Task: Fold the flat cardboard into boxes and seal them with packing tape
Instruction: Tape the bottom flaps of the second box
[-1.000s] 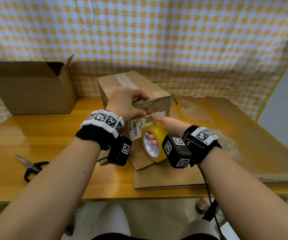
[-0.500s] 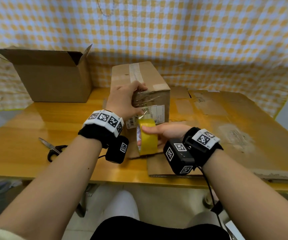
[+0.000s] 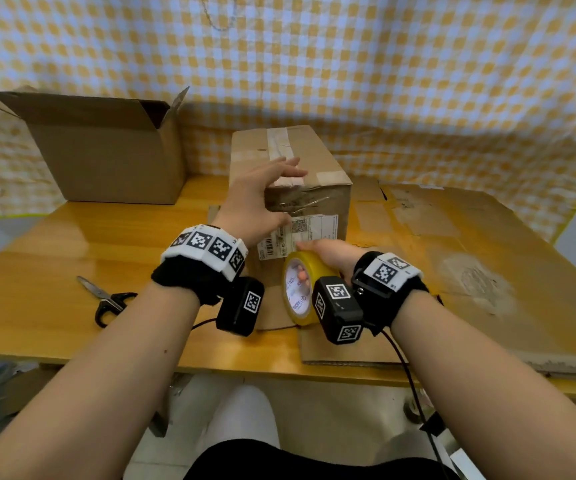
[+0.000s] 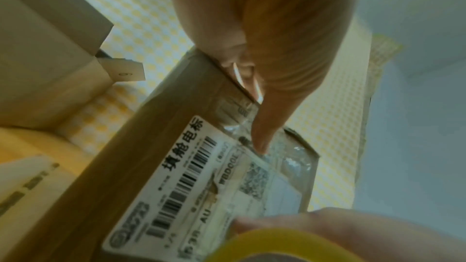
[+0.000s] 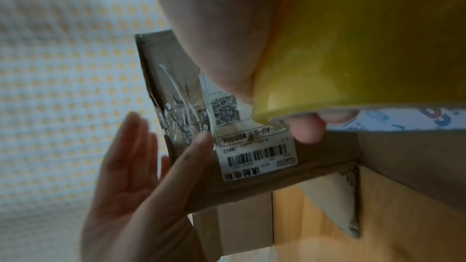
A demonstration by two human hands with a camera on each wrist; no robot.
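A closed cardboard box stands at the table's middle, old tape along its top and a white shipping label on its near face. My left hand is at the box's near top edge, fingers straight above the top, while the thumb presses crinkled clear tape on the near face. My right hand grips a yellow tape roll low against that face, with fingers inside its core. The right wrist view shows the roll held against the label and my left hand spread beside the box.
An open empty box stands at the back left. Black-handled scissors lie on the wooden table left of my arms. A large flat cardboard sheet covers the table's right half. A checked cloth hangs behind.
My left hand's fingers, curled over the box's top edge before, now stretch out straight above it. The right hand has turned the roll so that its core faces me.
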